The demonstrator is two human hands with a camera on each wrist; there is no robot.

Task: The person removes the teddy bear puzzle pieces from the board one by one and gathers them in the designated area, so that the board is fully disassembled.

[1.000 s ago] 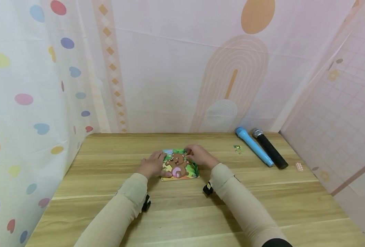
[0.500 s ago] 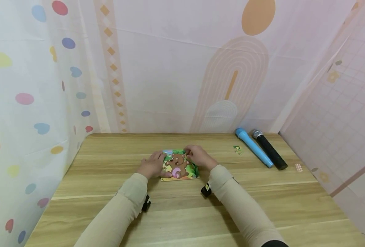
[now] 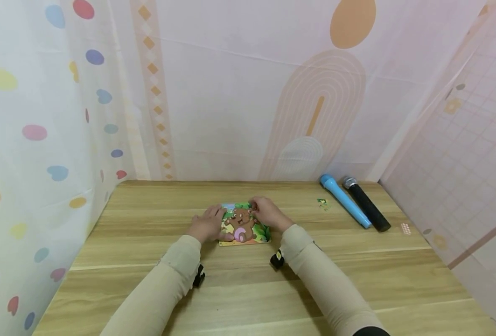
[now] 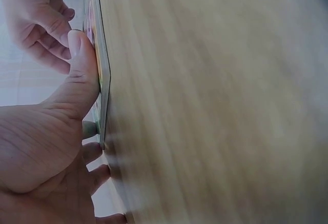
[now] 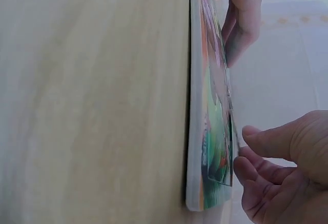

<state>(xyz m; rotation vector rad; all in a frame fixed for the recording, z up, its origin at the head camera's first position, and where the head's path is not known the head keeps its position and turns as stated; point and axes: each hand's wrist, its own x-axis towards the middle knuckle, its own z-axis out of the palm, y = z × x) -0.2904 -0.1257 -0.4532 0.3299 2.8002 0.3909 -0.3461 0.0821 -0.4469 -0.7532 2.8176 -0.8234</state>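
Puzzle [image 3: 244, 225] lies flat on the table [image 3: 248, 289], between my two hands. Bear picture faces up; the wrist views only give me its edge [image 4: 102, 75] [image 5: 197, 131], so the artwork there is a smear of colour.

Left hand [image 3: 206, 225] rests at the puzzle's left edge. Thumb [image 4: 81, 75] lies straight along the top face near that edge; the other fingers sit loosely curled beside the board, tips partly cut off at the frame bottom. No grip that I can see, just contact.

Right hand [image 3: 269, 213] covers the far right corner. Fingers [image 5: 251, 170] are bent, tips at the puzzle's face. I can't tell whether they pinch a loose piece or just press; the head view hides the fingertips behind the knuckles, and the right wrist view is blurred at the contact point.

Right of my right hand, well apart: a small green piece [image 3: 323, 202] on the table, detail too small to read. Further right, a blue mic [image 3: 345, 199] and a black mic [image 3: 366, 203] lie side by side, just about touching near the heads. Beyond them, a small pale patch [image 3: 406, 227] near the table edge; can't make out what it is.

Both sleeves [image 3: 164, 284] run out of frame at the bottom.
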